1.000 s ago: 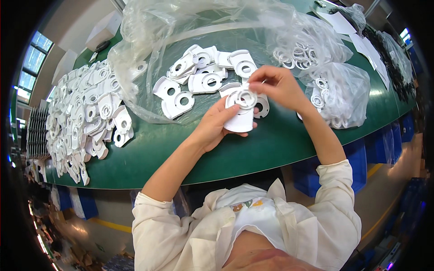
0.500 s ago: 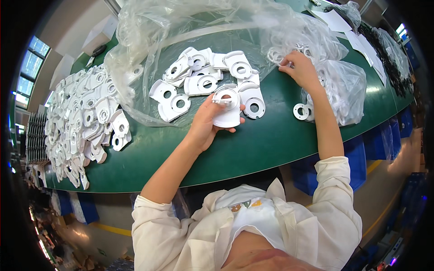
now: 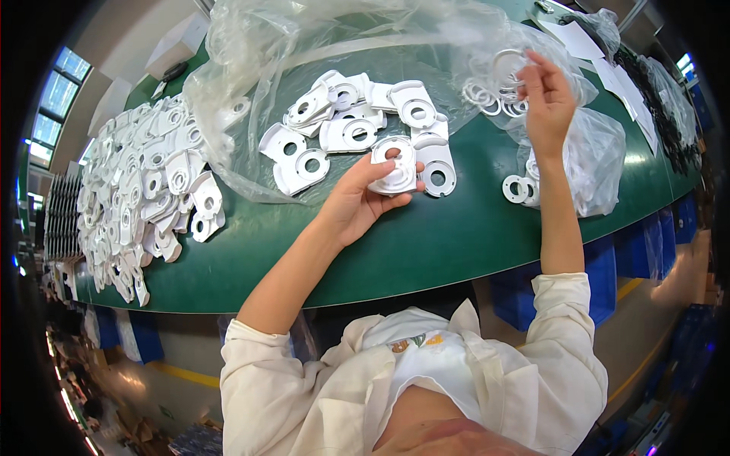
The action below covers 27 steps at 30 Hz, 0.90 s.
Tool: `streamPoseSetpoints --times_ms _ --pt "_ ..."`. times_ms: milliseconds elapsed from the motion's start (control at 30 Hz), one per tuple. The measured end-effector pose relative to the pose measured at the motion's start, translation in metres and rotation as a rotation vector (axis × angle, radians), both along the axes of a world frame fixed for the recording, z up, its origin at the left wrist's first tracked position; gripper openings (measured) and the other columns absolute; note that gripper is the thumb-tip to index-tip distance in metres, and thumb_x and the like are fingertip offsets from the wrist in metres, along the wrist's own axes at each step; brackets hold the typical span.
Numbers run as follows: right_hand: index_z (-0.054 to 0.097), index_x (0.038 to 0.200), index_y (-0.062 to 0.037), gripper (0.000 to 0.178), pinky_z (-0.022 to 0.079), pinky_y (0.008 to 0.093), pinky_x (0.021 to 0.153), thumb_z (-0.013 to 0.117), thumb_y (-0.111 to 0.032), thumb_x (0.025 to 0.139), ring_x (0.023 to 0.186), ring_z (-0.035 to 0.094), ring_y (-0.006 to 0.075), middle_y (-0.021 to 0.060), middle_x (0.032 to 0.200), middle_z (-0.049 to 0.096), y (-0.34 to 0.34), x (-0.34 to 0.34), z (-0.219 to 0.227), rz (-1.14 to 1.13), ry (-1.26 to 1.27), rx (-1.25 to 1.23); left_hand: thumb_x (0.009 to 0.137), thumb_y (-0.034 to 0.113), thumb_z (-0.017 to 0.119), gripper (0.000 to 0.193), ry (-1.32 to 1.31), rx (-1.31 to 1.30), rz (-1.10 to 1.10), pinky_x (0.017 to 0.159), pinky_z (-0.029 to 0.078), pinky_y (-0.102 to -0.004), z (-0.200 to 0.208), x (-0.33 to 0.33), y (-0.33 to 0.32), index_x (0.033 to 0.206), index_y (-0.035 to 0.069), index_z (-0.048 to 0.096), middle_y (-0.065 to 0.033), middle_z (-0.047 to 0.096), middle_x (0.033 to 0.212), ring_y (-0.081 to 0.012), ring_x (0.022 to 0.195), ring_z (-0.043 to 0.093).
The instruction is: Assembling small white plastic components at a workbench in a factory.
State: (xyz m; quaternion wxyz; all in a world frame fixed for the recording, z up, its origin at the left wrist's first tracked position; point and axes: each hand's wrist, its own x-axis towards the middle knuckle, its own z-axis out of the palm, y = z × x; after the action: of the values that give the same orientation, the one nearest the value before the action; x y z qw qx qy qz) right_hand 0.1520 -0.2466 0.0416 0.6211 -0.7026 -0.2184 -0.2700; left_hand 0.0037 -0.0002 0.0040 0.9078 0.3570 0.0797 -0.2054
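Observation:
My left hand (image 3: 359, 195) is closed round a white plastic part (image 3: 397, 176) with a round opening, holding it tilted above the green table. Up at the right, my right hand (image 3: 549, 100) pinches a thin white ring (image 3: 498, 71) at its fingertips, lifted over a heap of similar rings (image 3: 480, 95) by the clear plastic bag. Just beyond my left hand, several more white plastic parts (image 3: 353, 131) with round holes lie overlapping on a clear plastic sheet (image 3: 262, 178).
A large pile of white parts (image 3: 148, 194) covers the table's left end. At the right stands a clear bag (image 3: 597, 163) of white pieces, with flat white washers (image 3: 518, 188) beside it. Paper sheets (image 3: 625, 99) lie farther back. Blue bins (image 3: 511, 292) sit below the table edge (image 3: 426, 283).
My right hand has risen from the ring heap, carrying one ring up and to the right. The part in my left hand has turned and shifted slightly; my view has shifted a little.

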Motion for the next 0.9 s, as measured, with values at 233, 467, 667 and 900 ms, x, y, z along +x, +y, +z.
streamPoseSetpoints --times_ms 233,467,667,900 --pt "0.062 0.105 -0.0004 0.016 0.045 0.0195 0.065 0.058 -0.009 0.093 0.072 0.056 0.0062 0.0029 0.086 0.064 0.042 -0.035 -0.018 0.499 0.314 -0.080 0.089 0.008 0.057 0.046 -0.094 0.250 0.005 0.073 0.057 -0.0283 -0.003 0.000 0.000 0.131 0.003 0.038 -0.0136 0.059 0.118 -0.0215 0.098 0.064" --pt "0.066 0.104 0.0008 0.018 0.045 0.0201 0.066 0.062 -0.010 0.090 0.074 0.055 0.0058 0.0023 0.090 0.065 0.057 -0.052 -0.026 0.691 0.571 -0.089 0.085 -0.002 0.049 0.055 -0.186 0.296 0.002 0.081 0.056 -0.0309 -0.003 -0.003 -0.007 0.137 0.002 0.030 -0.0138 0.055 0.122 -0.0228 0.101 0.063" --pt "0.065 0.102 0.0015 0.018 0.048 0.0202 0.066 0.064 -0.009 0.088 0.076 0.059 0.0065 0.0036 0.088 0.066 0.061 -0.054 -0.035 0.647 0.607 -0.099 0.084 -0.004 0.047 0.057 -0.212 0.237 -0.029 0.083 0.055 -0.0312 0.003 -0.002 -0.010 0.137 0.004 0.030 -0.0141 0.055 0.122 -0.0238 0.104 0.062" --pt "0.064 0.096 0.0039 0.016 0.050 0.0205 0.056 0.067 -0.008 0.086 0.070 0.061 0.0073 0.0051 0.084 0.066 0.063 -0.058 -0.035 0.683 0.625 -0.121 0.092 0.005 0.047 0.047 -0.199 0.213 -0.045 0.078 0.057 -0.0304 0.002 -0.003 -0.008 0.136 0.006 0.031 -0.0130 0.056 0.120 -0.0228 0.102 0.063"
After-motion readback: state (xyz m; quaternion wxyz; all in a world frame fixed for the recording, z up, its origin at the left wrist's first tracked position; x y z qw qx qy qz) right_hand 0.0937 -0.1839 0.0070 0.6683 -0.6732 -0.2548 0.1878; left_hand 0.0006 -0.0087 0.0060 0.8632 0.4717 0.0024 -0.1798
